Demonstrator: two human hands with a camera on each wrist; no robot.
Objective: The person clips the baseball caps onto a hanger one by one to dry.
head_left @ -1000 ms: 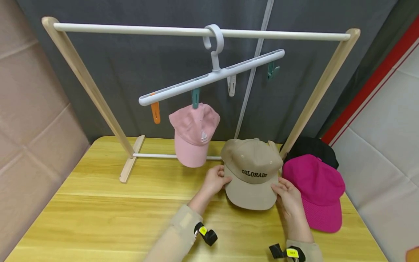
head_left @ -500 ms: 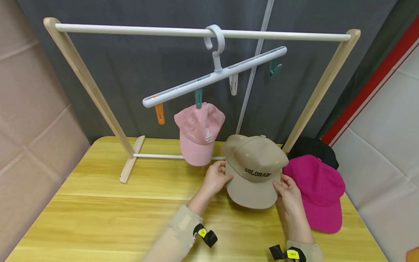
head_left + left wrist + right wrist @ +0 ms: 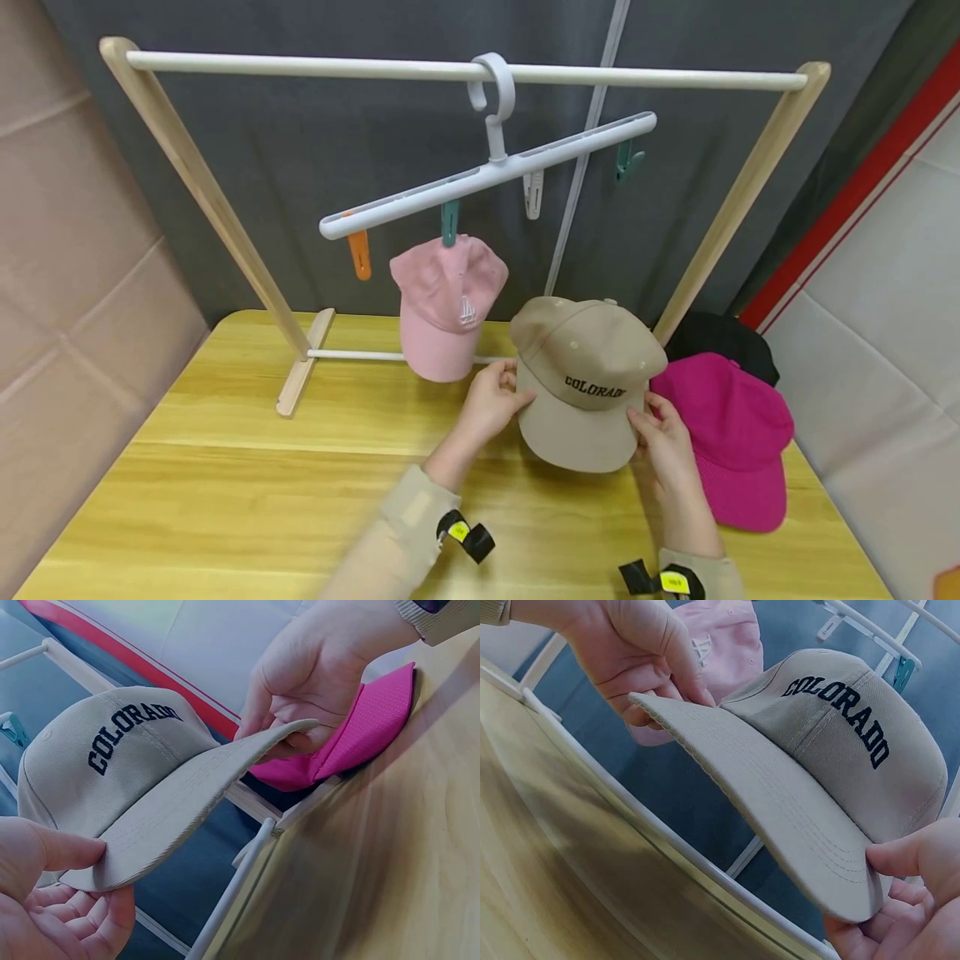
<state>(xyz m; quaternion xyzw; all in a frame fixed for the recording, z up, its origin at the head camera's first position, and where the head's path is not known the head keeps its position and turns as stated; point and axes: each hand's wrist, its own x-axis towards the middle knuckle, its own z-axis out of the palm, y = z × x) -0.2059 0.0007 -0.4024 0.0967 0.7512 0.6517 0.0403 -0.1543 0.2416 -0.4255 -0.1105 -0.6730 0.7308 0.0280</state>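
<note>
Beige fabric spans the gap between two hands: we see a COLORADO baseball cap (image 3: pixel 588 354) right of centre in the frame. The left hand (image 3: pixel 491 406) pinches one edge of its brim, thumb above and fingers beneath; the right hand (image 3: pixel 667 442) grips the opposite edge likewise.

Compared with a second ago, the cap sits slightly higher and its crown leans farther toward the frame's right, both grips unchanged. We judge this a small lift and turn, with the cap carried between the hands. Mid-frame, the pink baseball cap (image 3: pixel 442 308), hung by a teal clip (image 3: pixel 450 223) from the white clip hanger (image 3: pixel 420 200), swung right and is back near its earlier place.

We read "COLORADO" arched in dark letters across the beige front. The pink cap's white emblem resembles interlocked letters, which we cannot confirm. Print on the yellow wrist label (image 3: pixel 458 531), lower centre, is too small to read.
</note>
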